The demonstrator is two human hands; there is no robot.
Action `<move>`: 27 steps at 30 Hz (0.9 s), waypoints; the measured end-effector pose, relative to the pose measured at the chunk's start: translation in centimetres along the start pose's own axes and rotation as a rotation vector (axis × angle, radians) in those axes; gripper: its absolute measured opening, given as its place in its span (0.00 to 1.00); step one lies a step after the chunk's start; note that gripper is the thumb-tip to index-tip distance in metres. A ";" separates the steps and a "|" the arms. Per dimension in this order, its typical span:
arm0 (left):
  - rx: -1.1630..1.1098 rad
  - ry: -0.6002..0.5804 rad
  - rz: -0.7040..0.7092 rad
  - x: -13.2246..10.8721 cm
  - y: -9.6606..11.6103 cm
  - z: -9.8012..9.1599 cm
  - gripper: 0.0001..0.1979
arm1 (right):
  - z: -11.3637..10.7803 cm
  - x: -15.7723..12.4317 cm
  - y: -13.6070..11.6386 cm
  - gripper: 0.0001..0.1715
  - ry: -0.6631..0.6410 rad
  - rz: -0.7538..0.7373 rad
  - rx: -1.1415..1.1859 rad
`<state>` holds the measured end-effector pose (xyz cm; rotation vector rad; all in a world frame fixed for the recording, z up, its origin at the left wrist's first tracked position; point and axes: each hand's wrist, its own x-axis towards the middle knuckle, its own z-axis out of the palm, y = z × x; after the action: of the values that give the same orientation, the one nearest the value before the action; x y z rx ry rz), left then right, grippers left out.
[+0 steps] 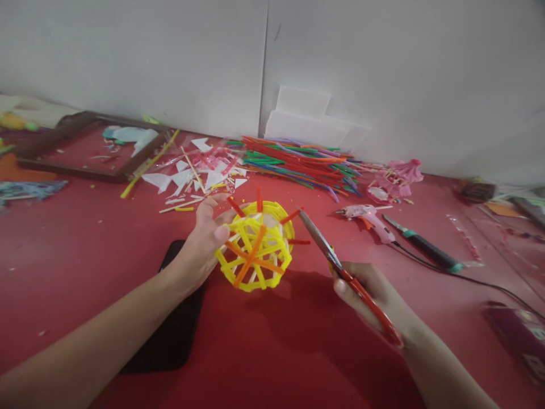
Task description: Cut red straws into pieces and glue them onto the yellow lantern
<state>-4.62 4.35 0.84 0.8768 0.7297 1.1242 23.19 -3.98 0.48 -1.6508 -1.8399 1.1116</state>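
My left hand (pixel 208 238) grips a small round openwork piece (pixel 255 250) by its left side, above the red table (pixel 264 358). It looks made of yellow pipe cleaners, with orange strips crossing on its near face and several red ends sticking out at the back and right. In my right hand (pixel 366 295) are scissors (pixel 332 255) with red handles. Their blades point up and left, the tip at or very near one red end; I cannot tell whether they touch. Fingers of my left hand are partly hidden behind the piece.
Behind lie a pile of coloured pipe cleaners (pixel 293 165) and white scraps (pixel 183 176). To the right are a pink glue gun (pixel 370 218), a craft knife (pixel 426 247) and a pink model (pixel 400 176). A black phone (pixel 170 335) lies under my left arm; a wooden frame (pixel 72 169) stands farther left.
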 end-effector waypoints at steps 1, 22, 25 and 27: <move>0.000 -0.004 0.002 0.0 0.0 0.0 0.40 | 0.0 0.0 0.0 0.33 0.004 0.001 0.003; -0.022 -0.041 0.019 -0.1 -0.5 -0.9 0.37 | 0.9 -0.2 -0.8 0.35 0.068 0.105 0.083; -0.015 -0.038 0.012 0.0 -0.4 -0.9 0.38 | 0.9 -0.2 -0.7 0.36 0.076 0.106 0.076; -0.008 -0.022 0.006 0.0 -0.3 -0.7 0.39 | 0.8 -0.1 -0.6 0.36 0.077 0.103 0.053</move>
<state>-5.06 4.44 0.24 0.8838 0.7052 1.1203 22.25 -4.31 0.46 -1.7494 -1.6802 1.1133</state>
